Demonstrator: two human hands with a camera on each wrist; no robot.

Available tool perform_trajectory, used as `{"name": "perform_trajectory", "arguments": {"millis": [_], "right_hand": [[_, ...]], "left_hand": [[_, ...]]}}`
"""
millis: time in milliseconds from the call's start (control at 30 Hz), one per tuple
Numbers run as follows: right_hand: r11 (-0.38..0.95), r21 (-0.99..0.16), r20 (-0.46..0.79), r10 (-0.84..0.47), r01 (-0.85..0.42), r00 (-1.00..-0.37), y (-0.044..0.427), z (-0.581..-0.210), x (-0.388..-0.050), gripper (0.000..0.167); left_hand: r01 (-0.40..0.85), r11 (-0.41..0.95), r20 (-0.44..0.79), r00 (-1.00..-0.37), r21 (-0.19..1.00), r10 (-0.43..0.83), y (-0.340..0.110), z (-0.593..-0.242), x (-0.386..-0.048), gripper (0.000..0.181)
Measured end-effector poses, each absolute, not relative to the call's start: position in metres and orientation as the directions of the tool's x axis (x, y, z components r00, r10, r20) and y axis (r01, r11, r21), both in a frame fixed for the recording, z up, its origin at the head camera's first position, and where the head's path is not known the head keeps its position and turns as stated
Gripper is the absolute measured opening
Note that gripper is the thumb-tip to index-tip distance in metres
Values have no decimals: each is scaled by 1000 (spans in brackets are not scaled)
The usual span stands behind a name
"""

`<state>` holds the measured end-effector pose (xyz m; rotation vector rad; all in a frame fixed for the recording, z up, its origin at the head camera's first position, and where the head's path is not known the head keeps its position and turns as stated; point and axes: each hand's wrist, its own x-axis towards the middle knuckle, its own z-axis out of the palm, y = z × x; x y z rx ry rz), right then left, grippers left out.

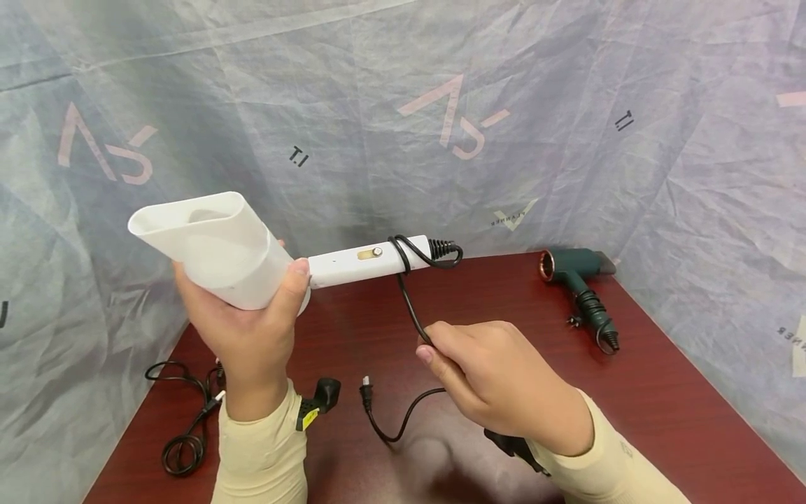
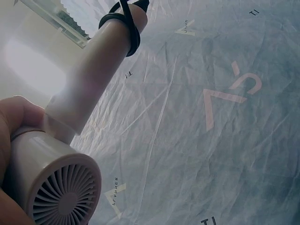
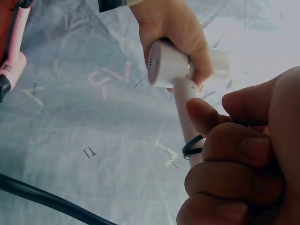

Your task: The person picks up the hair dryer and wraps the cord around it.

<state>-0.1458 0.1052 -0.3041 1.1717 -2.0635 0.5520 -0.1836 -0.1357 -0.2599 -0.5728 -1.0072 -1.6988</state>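
Observation:
A white hair dryer (image 1: 220,262) is held up above the table, its wide flat nozzle pointing up and to the left. My left hand (image 1: 252,336) grips it round the barrel, thumb near the handle joint. The handle (image 1: 340,266) stretches right, with a loop of black power cord (image 1: 409,301) wound round its end. Below the handle, my right hand (image 1: 504,378) pinches that cord between thumb and curled fingers. A two-pin plug (image 1: 366,395) on a black cord lies near the table's middle. In the left wrist view the dryer's round vented back (image 2: 65,197) shows.
A dark green hair dryer (image 1: 579,264) lies at the back right of the reddish-brown table (image 1: 504,294), cord wrapped round its handle. Another black cord (image 1: 182,448) lies coiled at the left. In the right wrist view appears a pink hair dryer (image 3: 16,61). Grey printed cloth (image 1: 352,140) surrounds the table.

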Motion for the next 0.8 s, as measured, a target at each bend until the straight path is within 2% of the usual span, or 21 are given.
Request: {"name": "perform_trajectory", "arguments": {"millis": [167,400,567,667,800], "right_hand": [[494,32,784,-552,-869,-285,108,-299,-143,27],[501,66,804,-538,-863,-252,113,-294,-141,29],[501,74,826,-515,-862,-228,118,-288,-142,29],[488,58,842,-493,-871,-220,123,-285,-143,28],[470,34,864,-458,-882,-211,128,-280,-144,28]], "left_hand": [[929,-59,785,-342,365,-517,-136,-261,-185,73],[890,102,801,-344,444,-489,-136,-267,-183,73],[832,236,832,-390,501,-394,-139,-274,-184,68],[809,322,861,-399,493,-315,-143,-279,-187,68],[810,370,890,-397,455,-225,-144,-283,-188,69]]}}
